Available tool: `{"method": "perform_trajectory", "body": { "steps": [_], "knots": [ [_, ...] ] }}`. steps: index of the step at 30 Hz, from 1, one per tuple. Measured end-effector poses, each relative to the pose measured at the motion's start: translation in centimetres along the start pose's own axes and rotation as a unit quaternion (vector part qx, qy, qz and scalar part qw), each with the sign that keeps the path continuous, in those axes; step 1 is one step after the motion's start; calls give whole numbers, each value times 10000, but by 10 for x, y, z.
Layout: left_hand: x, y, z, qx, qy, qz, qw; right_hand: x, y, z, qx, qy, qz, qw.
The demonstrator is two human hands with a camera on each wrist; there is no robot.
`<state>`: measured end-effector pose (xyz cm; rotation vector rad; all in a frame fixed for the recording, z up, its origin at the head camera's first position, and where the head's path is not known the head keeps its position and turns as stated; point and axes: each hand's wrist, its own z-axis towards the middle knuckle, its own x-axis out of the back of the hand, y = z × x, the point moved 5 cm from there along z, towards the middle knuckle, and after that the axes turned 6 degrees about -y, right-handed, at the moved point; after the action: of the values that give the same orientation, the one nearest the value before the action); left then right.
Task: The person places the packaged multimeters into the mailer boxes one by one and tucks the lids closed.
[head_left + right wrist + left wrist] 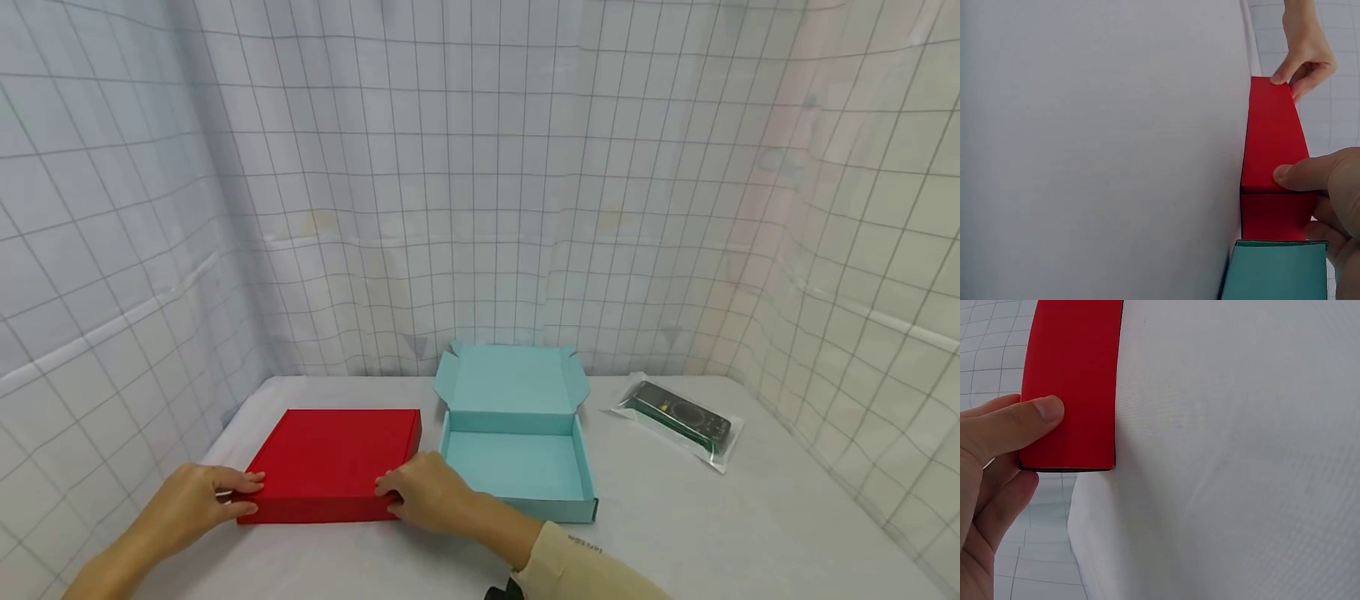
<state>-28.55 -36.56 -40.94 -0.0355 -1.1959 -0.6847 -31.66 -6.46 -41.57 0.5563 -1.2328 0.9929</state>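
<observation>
A closed red cardboard box lies flat on the table at the left in the head view. My left hand grips its near left corner, and in the left wrist view the thumb presses the red front wall. At the near right corner my right hand holds the box, its thumb on the front wall and the other fingers round the side and top. Just right of it stands an open light-blue box with its lid tipped back. Its inside shows bare.
A multimeter in a clear plastic bag lies at the back right of the white-covered table. White gridded curtains close off the back and both sides.
</observation>
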Motion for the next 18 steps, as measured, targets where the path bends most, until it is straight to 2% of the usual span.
{"method": "perform_trajectory", "body": {
  "steps": [8,18],
  "knots": [
    [-3,-6,9,301,-180,-95,9993,4,9,8,-115,-7,-96,9999],
    [-5,-24,42,712,-468,-39,9964,6,35,34,-530,-142,147,9984]
  ]
}}
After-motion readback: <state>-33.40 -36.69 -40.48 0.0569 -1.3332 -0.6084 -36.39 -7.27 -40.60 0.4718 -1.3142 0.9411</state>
